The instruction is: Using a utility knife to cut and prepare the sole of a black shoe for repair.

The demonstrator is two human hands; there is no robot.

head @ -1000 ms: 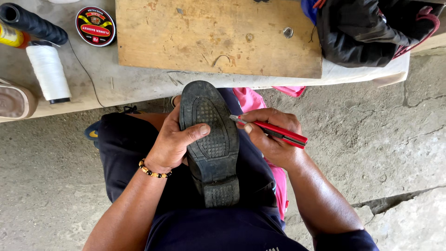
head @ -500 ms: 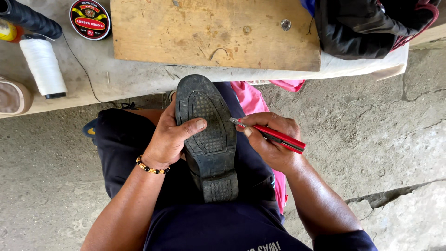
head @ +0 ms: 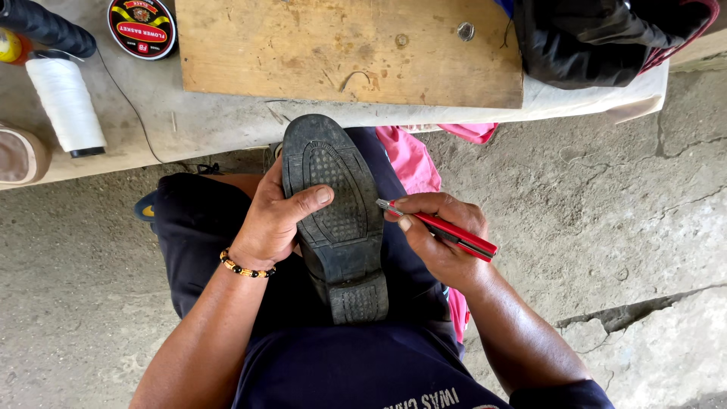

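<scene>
Head view: left hand (head: 276, 223) grips upturned black shoe (head: 337, 220) at the sole edge, thumb across; stiff rubber, grippy tread. Right hand (head: 439, 238) pinches red utility knife (head: 447, 231).

Item 1: round tin (head: 141, 26), sitting at the upper left of the frame on the grey bench, just left of the wooden board (head: 348, 53). Its circular lid label is showing black ground, red rim band, yellow curved stripes and a small central emblem. The top edge is being cropped by the frame.
</scene>
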